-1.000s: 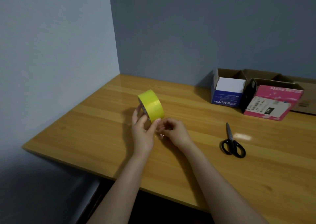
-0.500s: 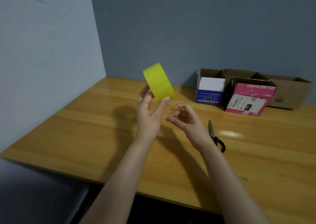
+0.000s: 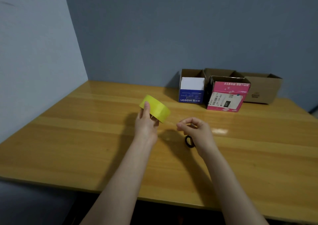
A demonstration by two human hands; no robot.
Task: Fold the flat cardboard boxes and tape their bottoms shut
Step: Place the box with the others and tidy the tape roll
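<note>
The tape roll [image 3: 155, 110] has dropped from where it was half a second back. It now lies flatter, low over the table [image 3: 86, 138], and the left hand [image 3: 146, 124] grips it with one finger over the yellow face and the others curled beneath. The right hand [image 3: 195, 130] has drawn off to the right of those fingers, thumb and forefinger pinched close. I see a faint streak from roll to pinch, maybe a peeled tape end, but I cannot tell. The scissors [image 3: 189, 141] peek out just under the right fingers. The blue-and-white box [image 3: 191, 91], pink box [image 3: 227, 96] and brown box [image 3: 261, 89] stand well beyond all fingertips. I judge a strip is being drawn; no bottom is being taped yet.
</note>
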